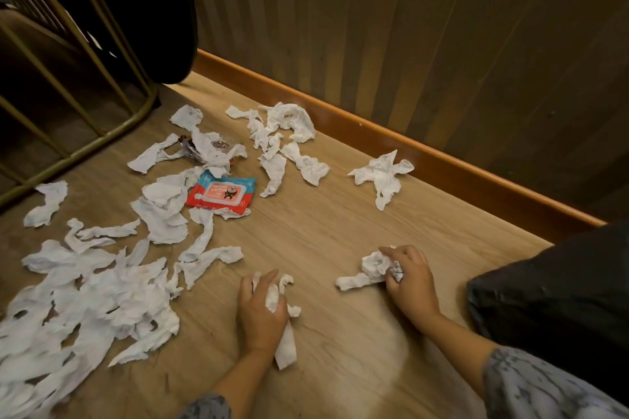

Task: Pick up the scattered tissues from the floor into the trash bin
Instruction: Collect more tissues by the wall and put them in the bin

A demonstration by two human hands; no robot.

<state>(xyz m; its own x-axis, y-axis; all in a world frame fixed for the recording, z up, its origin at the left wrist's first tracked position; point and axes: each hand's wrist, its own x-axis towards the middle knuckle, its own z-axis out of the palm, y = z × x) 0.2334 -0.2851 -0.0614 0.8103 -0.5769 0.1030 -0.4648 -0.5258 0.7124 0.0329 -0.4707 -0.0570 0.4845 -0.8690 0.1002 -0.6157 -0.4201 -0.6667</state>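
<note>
Head view: left hand (262, 309) clutches a crumpled tissue (285, 337) against the floor (340, 235); right hand (408, 279) grips a tissue wad (369, 270). Scattered tissues (95, 289) lie left and far. Black bin bag (558, 286) sits right.

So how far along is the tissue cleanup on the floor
Early on. Nothing shows as binned yet. The left hand and right hand each clutch crumpled white tissues. Left: the big white tissue pile, the cluster by the baseboard and a lone tissue. The black bag sits at right.
</note>
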